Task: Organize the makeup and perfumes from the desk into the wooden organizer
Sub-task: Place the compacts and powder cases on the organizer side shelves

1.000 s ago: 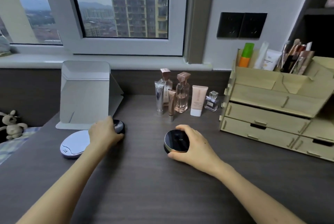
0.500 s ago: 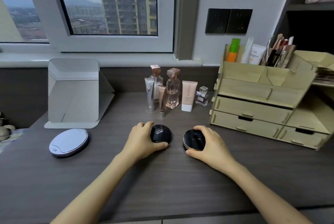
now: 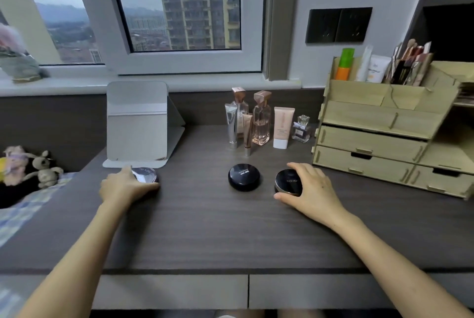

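While the right hand point(image 3: 311, 189) kept its grip on the gold-rimmed black compact point(image 3: 287, 182), I watched the left hand point(image 3: 121, 186) let go of the black compact point(image 3: 244, 176) it had dragged to mid-desk and reach back out to the silver compact point(image 3: 145, 175) below the folding mirror point(image 3: 138, 122). That left two compacts gathered near the wooden organizer point(image 3: 372, 138), with a third about to follow, I judged. The left arm was stretched forward, palm down, fingers curled over the silver lid's near edge, grasping it on the desk point(image 3: 205, 227). The right wrist lay low, thumb and fingers cupping its compact just short of the organizer's bottom drawers. Perfume bottles point(image 3: 261, 118) and tubes point(image 3: 283, 127) waited untouched behind.
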